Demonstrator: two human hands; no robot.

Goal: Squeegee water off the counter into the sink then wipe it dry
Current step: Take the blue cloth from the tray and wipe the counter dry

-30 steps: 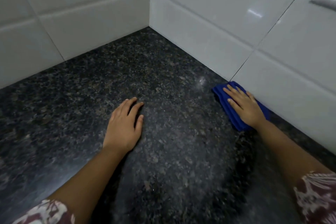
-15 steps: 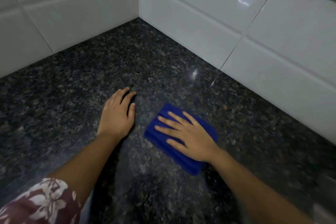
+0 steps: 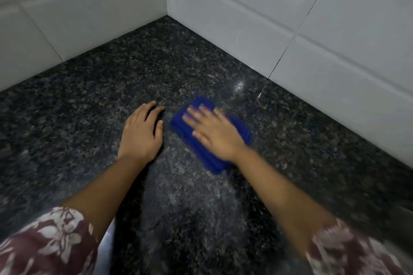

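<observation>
Cloth (image 3: 196,149) is sitting on the desk (image 3: 89,107), just right of the flat, released left hand (image 3: 143,134), having come from the right wall (image 3: 335,69). Right hand (image 3: 215,135) is pressing it with straight fingers (image 3: 192,121); drying pass is apparently progressing leftward.

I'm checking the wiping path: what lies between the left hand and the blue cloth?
Only a narrow strip of bare granite counter, in the head view. The left hand lies flat beside the blue cloth without touching it.
</observation>
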